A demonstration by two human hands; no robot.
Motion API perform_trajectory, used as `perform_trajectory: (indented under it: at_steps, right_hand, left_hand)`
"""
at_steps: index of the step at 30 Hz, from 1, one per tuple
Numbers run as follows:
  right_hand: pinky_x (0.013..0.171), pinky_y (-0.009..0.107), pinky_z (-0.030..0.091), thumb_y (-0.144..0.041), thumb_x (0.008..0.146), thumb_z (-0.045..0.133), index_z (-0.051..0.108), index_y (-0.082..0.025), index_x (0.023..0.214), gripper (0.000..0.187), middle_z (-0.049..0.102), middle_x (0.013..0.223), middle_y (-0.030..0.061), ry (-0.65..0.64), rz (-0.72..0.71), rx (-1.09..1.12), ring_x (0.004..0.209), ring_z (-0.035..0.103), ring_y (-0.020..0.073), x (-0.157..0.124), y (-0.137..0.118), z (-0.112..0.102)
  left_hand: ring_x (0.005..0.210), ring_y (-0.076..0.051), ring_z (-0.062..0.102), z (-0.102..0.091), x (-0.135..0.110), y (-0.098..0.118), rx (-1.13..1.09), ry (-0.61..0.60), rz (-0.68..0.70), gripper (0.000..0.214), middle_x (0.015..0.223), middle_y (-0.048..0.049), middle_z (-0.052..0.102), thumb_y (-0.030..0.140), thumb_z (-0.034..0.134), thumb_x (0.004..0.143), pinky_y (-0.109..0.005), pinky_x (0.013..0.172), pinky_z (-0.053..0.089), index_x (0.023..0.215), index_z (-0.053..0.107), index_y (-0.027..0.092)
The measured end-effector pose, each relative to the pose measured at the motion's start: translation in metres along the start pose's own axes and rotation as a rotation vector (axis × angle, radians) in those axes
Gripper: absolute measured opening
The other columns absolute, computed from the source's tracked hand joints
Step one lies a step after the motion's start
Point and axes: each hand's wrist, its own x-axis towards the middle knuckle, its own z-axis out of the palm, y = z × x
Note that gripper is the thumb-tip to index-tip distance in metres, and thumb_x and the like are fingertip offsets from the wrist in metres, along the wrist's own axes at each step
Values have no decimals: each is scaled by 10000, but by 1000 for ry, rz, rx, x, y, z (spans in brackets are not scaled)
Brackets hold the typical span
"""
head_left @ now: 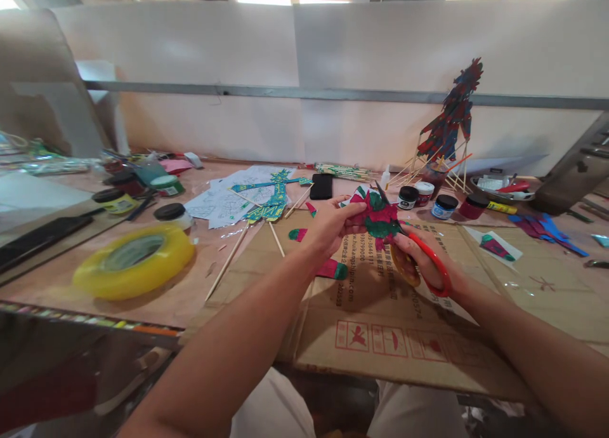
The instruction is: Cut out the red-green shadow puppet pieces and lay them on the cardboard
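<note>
Between the fingers of my left hand (328, 225) is a piece of painted paper (373, 211), magenta and green with some white at its edge. My right hand (423, 260) is wrapped round the scissors (435, 263), which have a red-orange handle. Their blades stand apart at the right edge of the paper. Under both hands lies a flat cardboard sheet (380, 305) with printed text. Small magenta and green cut-outs, one of them a cut-out (333, 270) below my left wrist, lie on it. Another cut-out (495, 246) rests on white paper at the right.
A roll of yellow tape (176, 254) stands out at left, near several paint jars (114, 201). Behind lie a blue-green paper figure (276, 197) with sticks and a black phone (321, 186). More paint jars (445, 206) and a feathery model (450, 120) on sticks stand at right.
</note>
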Motion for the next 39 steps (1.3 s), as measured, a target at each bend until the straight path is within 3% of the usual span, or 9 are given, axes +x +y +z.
perform_trajectory:
  at_steps: [6,18,27,39]
  right_hand:
    - [424,292,357,-822,900,578,426,-289,719,583,466,555,-42,43,44,57,423,418,136,-1,2,3]
    - [423,294,355,-775,937,570,408,-288,762,542,450,577,-46,46,56,75,434,417,142,1,10,2]
    - [414,291,300,-880,815,586,388,-300,785,614,373,557,-77,59,100,78,428,333,131,0,0,6]
    - [359,267,302,-871,781,688,455,-285,797,631,425,600,-64,85,87,101,420,337,106,1,2,5]
  left_hand:
    - [630,-153,722,0,0,-1,-10,7,-7,266,779,-55,784,156,912,700,-273,624,621,832,682,162]
    - [638,-154,722,0,1,-1,-6,3,16,239,798,-57,783,168,912,709,-278,624,620,832,708,154]
    - [655,-163,727,-2,2,0,6,-34,45,248,776,-55,785,201,920,676,-263,615,598,781,698,169]
    - [652,-157,714,-6,7,-3,26,-10,64,300,805,-65,791,265,957,657,-276,641,598,810,722,157]
